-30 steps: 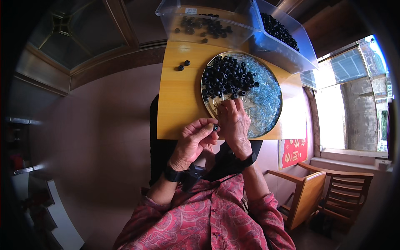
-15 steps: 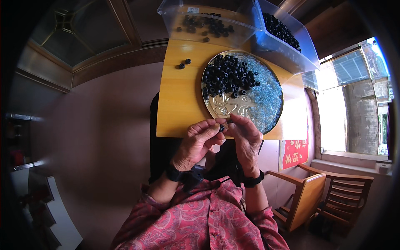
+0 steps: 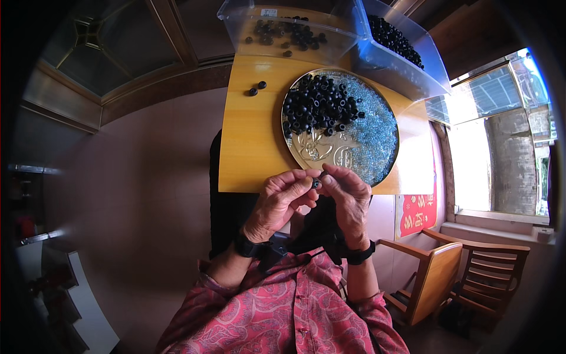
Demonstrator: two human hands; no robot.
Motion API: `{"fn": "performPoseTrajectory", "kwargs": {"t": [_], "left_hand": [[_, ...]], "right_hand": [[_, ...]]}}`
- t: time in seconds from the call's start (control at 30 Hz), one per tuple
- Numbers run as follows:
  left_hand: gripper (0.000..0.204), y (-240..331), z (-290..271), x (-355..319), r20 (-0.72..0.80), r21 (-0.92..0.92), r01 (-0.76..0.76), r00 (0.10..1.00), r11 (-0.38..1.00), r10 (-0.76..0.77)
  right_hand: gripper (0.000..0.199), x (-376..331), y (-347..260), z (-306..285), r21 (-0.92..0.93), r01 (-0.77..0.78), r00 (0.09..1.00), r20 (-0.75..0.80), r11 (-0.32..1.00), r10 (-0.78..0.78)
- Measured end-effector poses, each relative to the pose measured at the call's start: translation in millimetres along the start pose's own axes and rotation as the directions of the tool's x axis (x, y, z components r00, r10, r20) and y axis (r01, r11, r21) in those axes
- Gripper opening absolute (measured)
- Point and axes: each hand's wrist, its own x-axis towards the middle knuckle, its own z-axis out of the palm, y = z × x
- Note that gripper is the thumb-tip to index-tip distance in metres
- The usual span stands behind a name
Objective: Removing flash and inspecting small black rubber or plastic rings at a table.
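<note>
Grip: the left hand (image 3: 280,200) and the right hand (image 3: 348,197) meet fingertip to fingertip, both pinching one small black ring-shaped piece (image 3: 316,183) between them; the fingers are closed narrowly around it.
Place of the piece: held in the air just at the near edge of the yellow wooden table (image 3: 250,141), between the two thumbs.
Just beyond the grip: a round metal tray (image 3: 318,154) with an embossed bare patch nearest the hands, a heap of black ring pieces (image 3: 318,106) on its far left part and a spread of small clear bluish bits (image 3: 374,138) on its right part.
Far beyond the grip: a clear plastic bin (image 3: 236,23) with a scatter of black pieces and a small pale label on its far wall; beside it, to the right, a second clear bin (image 3: 413,82) filled with black pieces.
Beyond and left of the grip: two loose black pieces (image 3: 257,88) on bare tabletop.
Right of and below the grip: a red sign (image 3: 417,212) with pale markings, hanging under the table's right corner.
Edges: the table's near edge runs straight just behind the fingertips.
Open room: bare tabletop lies left of the tray; pale floor lies left of the hands; wooden chairs (image 3: 460,277) stand to the lower right.
</note>
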Motion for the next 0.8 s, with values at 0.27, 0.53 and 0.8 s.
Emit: {"fn": "performPoseTrajectory", "kwargs": {"t": [0.27,0.53,0.8], "left_hand": [[0.026,1.6,0.3,-1.1,-0.016,-0.017,0.056,0.998,0.998,-0.056],[0.024,0.5,3.0,-0.2,-0.005,-0.046,0.054,0.998,0.997,-0.055],[0.025,-5.8,0.5,2.6,-0.022,-0.192,0.103,0.994,0.976,-0.109]], "right_hand": [[0.024,-5.5,2.0,-1.6,-0.008,0.009,1.000,-0.003,1.000,-0.009],[0.023,-8.4,4.8,-3.2,-0.011,0.029,1.000,0.006,1.000,-0.029],[0.014,-11.3,7.2,-3.3,0.025,0.087,0.996,0.006,0.996,-0.087]]}}
